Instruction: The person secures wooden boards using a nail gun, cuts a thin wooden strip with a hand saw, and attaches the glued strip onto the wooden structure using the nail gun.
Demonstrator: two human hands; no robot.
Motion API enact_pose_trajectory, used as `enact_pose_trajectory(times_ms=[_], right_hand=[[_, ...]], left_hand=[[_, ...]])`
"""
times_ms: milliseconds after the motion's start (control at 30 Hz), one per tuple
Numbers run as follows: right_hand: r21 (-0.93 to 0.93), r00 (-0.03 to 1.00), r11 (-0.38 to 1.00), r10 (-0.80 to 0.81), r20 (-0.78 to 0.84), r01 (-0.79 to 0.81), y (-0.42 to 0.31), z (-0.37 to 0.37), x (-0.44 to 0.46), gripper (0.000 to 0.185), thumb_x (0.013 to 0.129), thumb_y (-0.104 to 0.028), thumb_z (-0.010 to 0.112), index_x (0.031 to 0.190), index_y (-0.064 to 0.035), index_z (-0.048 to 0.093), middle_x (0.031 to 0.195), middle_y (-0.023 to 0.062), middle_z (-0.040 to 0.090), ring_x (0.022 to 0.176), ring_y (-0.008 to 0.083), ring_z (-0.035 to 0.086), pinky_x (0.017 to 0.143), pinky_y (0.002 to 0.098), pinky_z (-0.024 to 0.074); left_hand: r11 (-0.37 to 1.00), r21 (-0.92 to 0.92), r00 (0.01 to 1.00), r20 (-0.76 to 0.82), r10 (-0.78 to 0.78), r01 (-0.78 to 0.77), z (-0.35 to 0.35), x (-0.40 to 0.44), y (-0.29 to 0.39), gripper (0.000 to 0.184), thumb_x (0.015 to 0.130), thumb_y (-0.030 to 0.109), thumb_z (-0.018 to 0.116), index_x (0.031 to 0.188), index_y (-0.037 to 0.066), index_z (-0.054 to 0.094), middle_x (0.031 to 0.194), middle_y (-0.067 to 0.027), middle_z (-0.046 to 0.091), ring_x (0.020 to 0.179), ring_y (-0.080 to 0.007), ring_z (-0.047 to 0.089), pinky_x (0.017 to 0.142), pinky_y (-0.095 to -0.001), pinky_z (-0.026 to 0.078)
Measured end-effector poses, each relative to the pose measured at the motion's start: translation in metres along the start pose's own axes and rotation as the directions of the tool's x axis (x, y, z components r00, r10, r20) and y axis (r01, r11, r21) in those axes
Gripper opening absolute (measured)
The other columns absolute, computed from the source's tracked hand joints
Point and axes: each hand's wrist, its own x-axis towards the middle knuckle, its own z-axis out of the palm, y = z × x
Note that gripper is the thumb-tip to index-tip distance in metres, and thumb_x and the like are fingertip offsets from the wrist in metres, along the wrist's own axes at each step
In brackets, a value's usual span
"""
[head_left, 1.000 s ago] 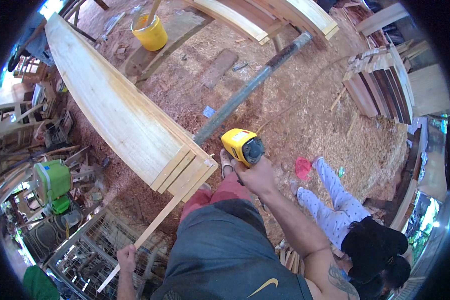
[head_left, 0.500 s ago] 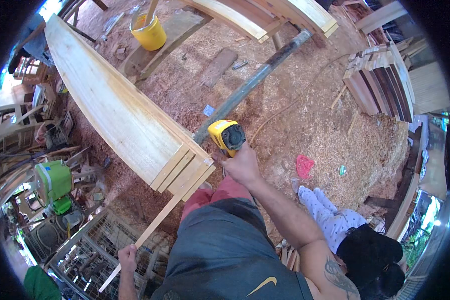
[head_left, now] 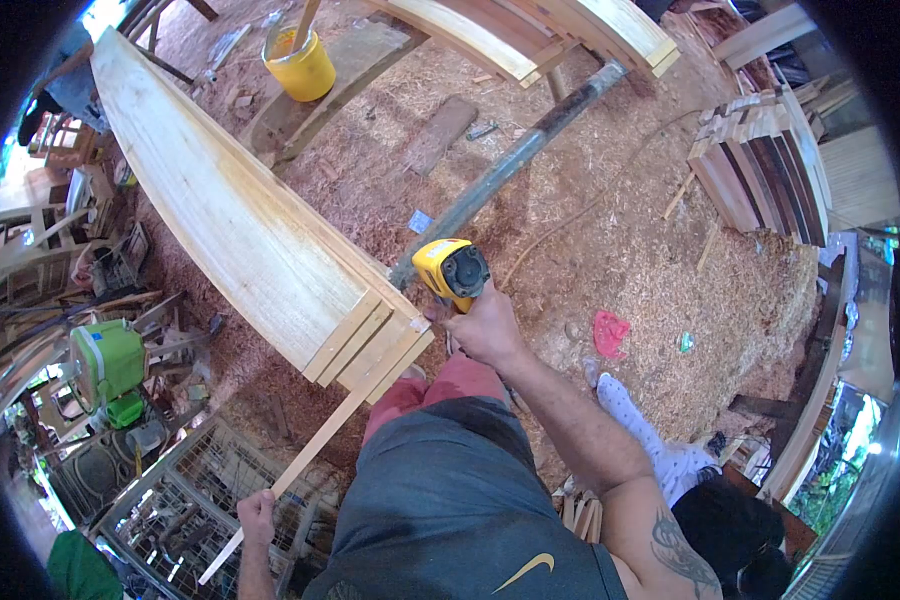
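Note:
My right hand is wrapped round the handle of a yellow-and-black nail gun, at the near right end of a long stack of boards. That stack is pale wood, with short wooden pieces across its near end. A thin wooden strip runs from this end down to the lower left. My left hand is closed round the strip near its lower end. The nail gun's nose is hidden from view.
A metal pipe runs beneath the boards. A yellow bucket stands on a plank at the back. Another person is low down at my right. Stacked boards stand farther right; a green container and wire rack are left.
The person at the lower right has shifted downward and bent lower. My hands, the strip and the nail gun stay almost where they were.

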Motion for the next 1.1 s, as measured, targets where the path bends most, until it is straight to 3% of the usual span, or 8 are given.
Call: enact_pose_trajectory(times_ms=[67, 267, 367, 467, 767, 967, 1067, 1100], right_hand=[[-0.005, 0.999, 0.999, 0.045, -0.004, -0.045, 0.003, 0.003, 0.002, 0.067, 0.078, -0.032, 0.091, 0.128, -0.0009, 0.060, 0.111, 0.0190, 0.075, 0.106, 0.0306, 0.073, 0.092, 0.0399, 0.0559], [-0.067, 0.991, 0.990, 0.127, 0.031, -0.125, -0.009, -0.006, 0.003, 0.071, 0.076, -0.032, 0.091, 0.129, 0.0021, 0.057, 0.109, 0.0243, 0.073, 0.106, 0.0368, 0.072, 0.091, 0.0428, 0.0550], [-0.044, 0.996, 0.996, 0.082, 0.018, -0.082, -0.008, -0.005, 0.003, 0.072, 0.075, -0.031, 0.091, 0.128, 0.0034, 0.056, 0.108, 0.0259, 0.073, 0.106, 0.0386, 0.072, 0.091, 0.0432, 0.0550], [-0.081, 0.995, 0.994, 0.080, 0.065, -0.075, -0.008, -0.007, 0.004, 0.081, 0.077, -0.041, 0.089, 0.129, 0.0037, 0.047, 0.102, 0.0310, 0.071, 0.103, 0.0489, 0.069, 0.090, 0.0521, 0.0538], [-0.078, 0.994, 0.994, 0.078, 0.073, -0.072, -0.005, -0.006, 0.004, 0.079, 0.080, -0.041, 0.087, 0.130, 0.0037, 0.046, 0.103, 0.0296, 0.072, 0.104, 0.0456, 0.070, 0.091, 0.0501, 0.0543], [0.145, 0.998, 0.988, 0.045, 0.031, -0.050, -0.004, -0.017, -0.006, 0.055, 0.085, -0.028, 0.081, 0.124, 0.0042, 0.058, 0.108, 0.0253, 0.073, 0.108, 0.0395, 0.071, 0.092, 0.0436, 0.0560], [0.072, 0.999, 0.997, 0.043, -0.018, -0.041, -0.003, -0.037, -0.018, 0.038, 0.086, -0.020, 0.079, 0.114, 0.0030, 0.067, 0.107, 0.0185, 0.076, 0.102, 0.0321, 0.074, 0.088, 0.0401, 0.0578], [0.167, 0.997, 0.983, 0.070, 0.016, -0.072, 0.001, -0.045, -0.022, 0.036, 0.085, -0.017, 0.079, 0.114, 0.0013, 0.068, 0.104, 0.0148, 0.075, 0.094, 0.0270, 0.074, 0.082, 0.0377, 0.0579]], left_hand=[[1.000, 0.001, 1.000, 0.003, -0.002, 0.002, 0.000, -0.001, -0.001, 0.061, 0.104, 0.049, 0.057, 0.067, 0.000, 0.052, 0.057, 0.0004, 0.043, 0.057, -0.0111, 0.042, 0.052, -0.0350, 0.034], [1.000, 0.001, 1.000, 0.004, -0.002, 0.002, 0.002, -0.001, -0.006, 0.061, 0.104, 0.049, 0.056, 0.068, 0.000, 0.053, 0.057, -0.0013, 0.044, 0.057, -0.0121, 0.044, 0.053, -0.0354, 0.036], [1.000, 0.004, 1.000, 0.003, -0.009, 0.009, 0.002, -0.001, 0.000, 0.060, 0.104, 0.048, 0.056, 0.068, 0.000, 0.053, 0.057, -0.0015, 0.043, 0.058, -0.0125, 0.044, 0.053, -0.0359, 0.036], [1.000, 0.013, 1.000, 0.002, -0.021, 0.021, 0.002, -0.001, -0.006, 0.060, 0.104, 0.047, 0.056, 0.067, 0.000, 0.050, 0.058, -0.0009, 0.041, 0.059, -0.0124, 0.042, 0.054, -0.0361, 0.035], [0.998, -0.015, 0.999, 0.006, -0.053, 0.053, 0.001, 0.000, -0.007, 0.055, 0.104, 0.040, 0.057, 0.067, 0.001, 0.048, 0.058, 0.0004, 0.040, 0.058, -0.0106, 0.040, 0.052, -0.0348, 0.033], [0.999, -0.010, 0.999, -0.001, -0.043, 0.043, 0.001, -0.003, 0.003, 0.053, 0.104, 0.038, 0.057, 0.068, 0.000, 0.052, 0.056, 0.0003, 0.042, 0.056, -0.0101, 0.042, 0.051, -0.0339, 0.034], [0.999, 0.000, 0.999, 0.002, -0.048, 0.048, 0.001, -0.001, 0.003, 0.051, 0.104, 0.037, 0.057, 0.069, 0.000, 0.054, 0.056, 0.0006, 0.042, 0.057, -0.0102, 0.041, 0.052, -0.0342, 0.034], [0.998, 0.002, 0.998, -0.007, -0.056, 0.056, 0.002, -0.001, 0.000, 0.051, 0.104, 0.036, 0.057, 0.069, -0.001, 0.055, 0.056, 0.0006, 0.041, 0.057, -0.0104, 0.041, 0.052, -0.0344, 0.034]])
